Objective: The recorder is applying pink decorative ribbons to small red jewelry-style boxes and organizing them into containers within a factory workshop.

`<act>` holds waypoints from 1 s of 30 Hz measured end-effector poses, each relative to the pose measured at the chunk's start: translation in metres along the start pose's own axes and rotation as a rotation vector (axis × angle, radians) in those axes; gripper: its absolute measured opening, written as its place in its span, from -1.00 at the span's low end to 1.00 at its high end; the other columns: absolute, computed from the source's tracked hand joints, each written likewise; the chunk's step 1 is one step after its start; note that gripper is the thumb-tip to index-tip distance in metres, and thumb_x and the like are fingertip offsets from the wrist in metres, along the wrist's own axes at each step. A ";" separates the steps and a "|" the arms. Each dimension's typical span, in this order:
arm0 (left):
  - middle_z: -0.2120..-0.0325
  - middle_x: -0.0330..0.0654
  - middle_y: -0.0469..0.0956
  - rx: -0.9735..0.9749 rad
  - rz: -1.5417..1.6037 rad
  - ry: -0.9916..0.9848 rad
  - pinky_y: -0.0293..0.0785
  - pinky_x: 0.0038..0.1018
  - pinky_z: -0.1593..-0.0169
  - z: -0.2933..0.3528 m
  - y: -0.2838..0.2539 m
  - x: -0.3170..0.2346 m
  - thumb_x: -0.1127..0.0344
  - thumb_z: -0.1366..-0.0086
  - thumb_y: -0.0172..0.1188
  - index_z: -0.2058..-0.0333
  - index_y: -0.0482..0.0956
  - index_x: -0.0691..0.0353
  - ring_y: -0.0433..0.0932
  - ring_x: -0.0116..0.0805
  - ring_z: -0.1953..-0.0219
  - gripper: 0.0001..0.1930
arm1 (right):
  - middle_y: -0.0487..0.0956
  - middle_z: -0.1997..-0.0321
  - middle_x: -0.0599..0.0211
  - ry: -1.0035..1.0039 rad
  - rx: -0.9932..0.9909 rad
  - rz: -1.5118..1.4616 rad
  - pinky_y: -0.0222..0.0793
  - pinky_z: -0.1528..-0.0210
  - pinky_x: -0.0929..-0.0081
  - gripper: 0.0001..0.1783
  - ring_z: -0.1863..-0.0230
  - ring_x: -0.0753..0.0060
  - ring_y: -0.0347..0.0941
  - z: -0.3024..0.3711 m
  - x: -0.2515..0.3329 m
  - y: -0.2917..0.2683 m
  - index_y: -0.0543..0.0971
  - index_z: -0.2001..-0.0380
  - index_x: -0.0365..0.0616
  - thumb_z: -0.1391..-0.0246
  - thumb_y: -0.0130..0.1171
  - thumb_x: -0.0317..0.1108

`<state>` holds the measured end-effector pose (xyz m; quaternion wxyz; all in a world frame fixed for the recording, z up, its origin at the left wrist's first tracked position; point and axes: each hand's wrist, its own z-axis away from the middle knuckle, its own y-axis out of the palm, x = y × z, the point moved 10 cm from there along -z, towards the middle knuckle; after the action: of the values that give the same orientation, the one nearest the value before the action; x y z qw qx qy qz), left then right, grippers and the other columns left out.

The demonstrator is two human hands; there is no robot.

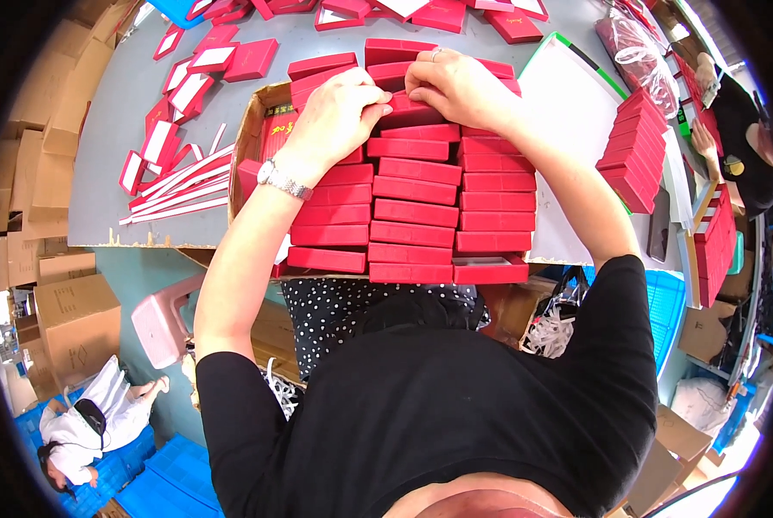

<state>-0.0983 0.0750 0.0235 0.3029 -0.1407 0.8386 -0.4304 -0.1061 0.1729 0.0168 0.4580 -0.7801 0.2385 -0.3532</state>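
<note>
Probably light, stiff red box [410, 115]; grip by end edges; left hand [335, 112] at eleven o'clock, right hand [462, 88] at one; fingers half-curled against it; firm hold unclear.

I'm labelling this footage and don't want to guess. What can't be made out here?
All in the head view:
Stacked boxes: some are partly covered by the left hand and right hand; the contents of most are hidden by their own walls.
Spotted cloth: its lower part is hidden by the black shirt.
Blue object, top left: cut off by the upper edge.
Person at right: partly lost at the dark rim.
</note>
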 end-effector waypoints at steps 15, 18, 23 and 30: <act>0.46 -0.15 0.51 -0.028 0.005 0.034 0.44 -0.39 0.32 0.002 0.001 0.003 0.37 -0.10 0.27 0.35 0.63 0.27 0.54 -0.18 0.40 -0.86 | 0.50 0.35 0.16 -0.096 -0.029 -0.127 0.33 0.08 0.24 -0.87 0.20 0.06 0.42 0.000 -0.002 -0.001 0.47 0.37 -0.18 -0.07 0.10 -0.36; 0.47 -0.15 0.51 -0.039 0.015 0.035 0.44 -0.39 0.32 0.003 -0.001 0.004 0.37 -0.10 0.27 0.35 0.63 0.27 0.54 -0.18 0.41 -0.86 | 0.50 0.34 0.16 -0.096 -0.041 -0.079 0.33 0.08 0.24 -0.86 0.19 0.08 0.43 0.000 -0.002 0.000 0.48 0.37 -0.18 -0.06 0.12 -0.34; 0.47 -0.15 0.51 -0.035 0.030 0.033 0.44 -0.39 0.33 0.002 0.003 0.006 0.38 -0.10 0.27 0.35 0.63 0.28 0.53 -0.18 0.42 -0.86 | 0.50 0.34 0.17 -0.104 -0.057 -0.035 0.33 0.07 0.24 -0.85 0.18 0.09 0.43 0.001 0.001 0.001 0.49 0.38 -0.19 -0.04 0.15 -0.33; 0.49 -0.15 0.49 -0.046 0.035 0.039 0.42 -0.39 0.34 0.002 0.000 0.006 0.38 -0.11 0.26 0.36 0.62 0.29 0.52 -0.17 0.43 -0.87 | 0.51 0.32 0.17 -0.081 -0.079 0.025 0.33 0.03 0.26 -0.85 0.17 0.10 0.44 -0.001 0.003 0.001 0.50 0.40 -0.19 -0.02 0.16 -0.34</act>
<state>-0.1016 0.0705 0.0201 0.2907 -0.1245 0.8564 -0.4081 -0.1053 0.1696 0.0170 0.4405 -0.8082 0.2432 -0.3060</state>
